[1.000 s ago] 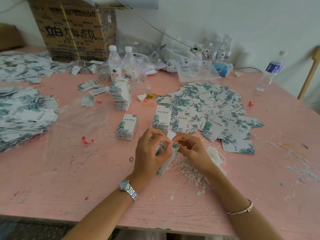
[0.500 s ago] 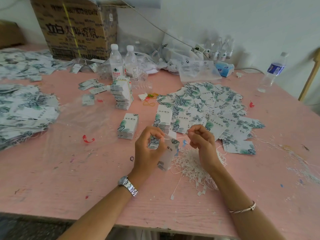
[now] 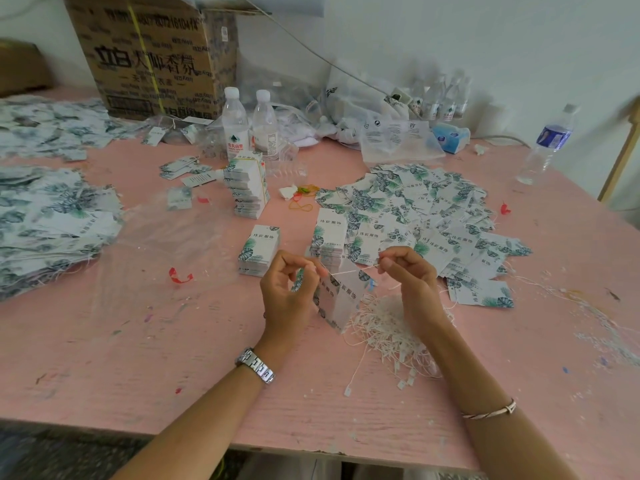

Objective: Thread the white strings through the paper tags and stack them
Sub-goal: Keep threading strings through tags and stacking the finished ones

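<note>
The left hand (image 3: 287,292) has its fingers curled and pinches the top of a small bundle of paper tags (image 3: 341,296), which hangs tilted between the two hands just above the desk (image 3: 104,358). The right hand (image 3: 412,282), fingers also curled, pinches one end of a white string (image 3: 349,271) between thumb and forefinger; the string runs taut from that pinch leftward to the top of the held tags. A wristwatch (image 3: 255,365) sits on the left wrist and a thin bracelet (image 3: 490,412) on the right forearm. Under and near the right hand lies a tangled pile of loose white strings (image 3: 391,327). Just beyond the hands stand two short stacks of tags (image 3: 259,249), (image 3: 329,240), and to the right of them a wide spread of loose leaf-printed tags (image 3: 415,209) covers the desk. Farther off stands a taller stack (image 3: 247,185), with two water bottles (image 3: 234,123) behind it and a cardboard box (image 3: 152,53) at the far left. At the left edge lie large heaps of tags with strings (image 3: 52,216), beside a clear plastic sheet (image 3: 166,244) and a red scrap (image 3: 180,276). A blue-labelled bottle (image 3: 549,143) stands at the far right.
</note>
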`<act>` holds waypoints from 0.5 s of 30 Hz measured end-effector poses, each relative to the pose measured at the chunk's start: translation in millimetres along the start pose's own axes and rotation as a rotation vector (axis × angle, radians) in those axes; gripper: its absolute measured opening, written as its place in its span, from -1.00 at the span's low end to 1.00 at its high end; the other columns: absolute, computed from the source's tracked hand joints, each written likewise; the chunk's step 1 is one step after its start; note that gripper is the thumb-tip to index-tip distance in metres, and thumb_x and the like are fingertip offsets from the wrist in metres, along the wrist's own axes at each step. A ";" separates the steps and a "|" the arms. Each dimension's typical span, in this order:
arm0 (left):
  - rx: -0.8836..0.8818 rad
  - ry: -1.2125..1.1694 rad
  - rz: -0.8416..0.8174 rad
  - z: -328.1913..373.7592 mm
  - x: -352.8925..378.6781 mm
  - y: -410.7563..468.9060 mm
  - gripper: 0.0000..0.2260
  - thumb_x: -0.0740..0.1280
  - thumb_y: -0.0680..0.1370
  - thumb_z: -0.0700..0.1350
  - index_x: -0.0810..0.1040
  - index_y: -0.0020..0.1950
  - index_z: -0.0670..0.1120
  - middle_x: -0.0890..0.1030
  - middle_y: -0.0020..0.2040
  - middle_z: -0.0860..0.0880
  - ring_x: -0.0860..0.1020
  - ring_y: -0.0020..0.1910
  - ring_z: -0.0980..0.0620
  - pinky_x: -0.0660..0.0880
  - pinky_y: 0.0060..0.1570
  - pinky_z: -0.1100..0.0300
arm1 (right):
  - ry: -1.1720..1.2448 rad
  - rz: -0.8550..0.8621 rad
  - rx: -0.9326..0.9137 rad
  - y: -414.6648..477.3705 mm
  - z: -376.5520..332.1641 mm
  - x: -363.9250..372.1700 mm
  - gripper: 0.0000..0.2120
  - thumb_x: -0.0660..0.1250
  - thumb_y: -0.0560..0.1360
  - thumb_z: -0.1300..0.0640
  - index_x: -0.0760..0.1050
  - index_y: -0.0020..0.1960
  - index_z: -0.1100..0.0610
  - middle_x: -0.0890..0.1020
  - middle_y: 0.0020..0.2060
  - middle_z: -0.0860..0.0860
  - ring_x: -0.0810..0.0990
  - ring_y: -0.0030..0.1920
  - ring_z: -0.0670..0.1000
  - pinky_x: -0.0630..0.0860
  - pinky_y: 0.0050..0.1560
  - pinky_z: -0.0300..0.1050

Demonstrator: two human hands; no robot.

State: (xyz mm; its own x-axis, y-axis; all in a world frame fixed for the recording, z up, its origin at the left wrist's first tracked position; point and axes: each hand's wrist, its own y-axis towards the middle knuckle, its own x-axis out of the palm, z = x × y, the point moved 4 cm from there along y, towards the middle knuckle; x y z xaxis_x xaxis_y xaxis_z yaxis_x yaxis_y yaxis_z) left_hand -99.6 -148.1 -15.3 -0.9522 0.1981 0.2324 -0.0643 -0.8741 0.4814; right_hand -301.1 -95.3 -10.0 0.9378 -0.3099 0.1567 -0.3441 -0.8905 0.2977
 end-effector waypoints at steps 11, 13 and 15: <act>-0.034 0.023 0.017 -1.7 -0.5 0.2 -0.97 0.36 0.56 -0.21 0.55 -0.06 -0.09 0.69 -0.20 0.06 0.64 -0.15 0.02 0.54 -0.02 -0.10 | 0.169 0.240 0.073 5.1 -2.7 -20.2 -0.83 0.36 0.49 0.20 0.66 -0.21 0.01 0.60 -0.34 -0.08 0.47 -0.28 -0.10 0.36 -0.11 -0.21; -0.036 0.020 0.017 -2.1 -0.8 -0.3 -0.98 0.36 0.56 -0.21 0.56 -0.05 -0.10 0.69 -0.19 0.04 0.64 -0.14 -0.03 0.53 -0.01 -0.16 | 0.112 0.209 0.056 5.1 -4.6 -21.1 -0.94 0.40 0.45 0.13 0.65 -0.12 0.05 0.62 -0.31 -0.07 0.50 -0.24 -0.10 0.40 -0.09 -0.26; -0.032 0.016 0.021 -2.7 -1.7 -0.7 -0.97 0.37 0.57 -0.22 0.57 -0.03 -0.10 0.69 -0.17 0.02 0.64 -0.12 -0.10 0.52 0.00 -0.21 | 0.018 0.152 0.049 4.6 -4.0 -20.6 -0.87 0.41 0.44 0.11 0.65 -0.03 0.09 0.67 -0.25 -0.09 0.60 -0.15 -0.14 0.48 -0.05 -0.35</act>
State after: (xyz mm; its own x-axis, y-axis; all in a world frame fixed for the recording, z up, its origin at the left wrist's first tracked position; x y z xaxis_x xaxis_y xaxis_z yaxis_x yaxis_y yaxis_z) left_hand -98.8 -149.0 -18.2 -0.9580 0.1732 0.2286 -0.0540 -0.8919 0.4490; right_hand -322.1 -91.7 -8.1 0.8739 -0.4365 0.2139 -0.4787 -0.8493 0.2226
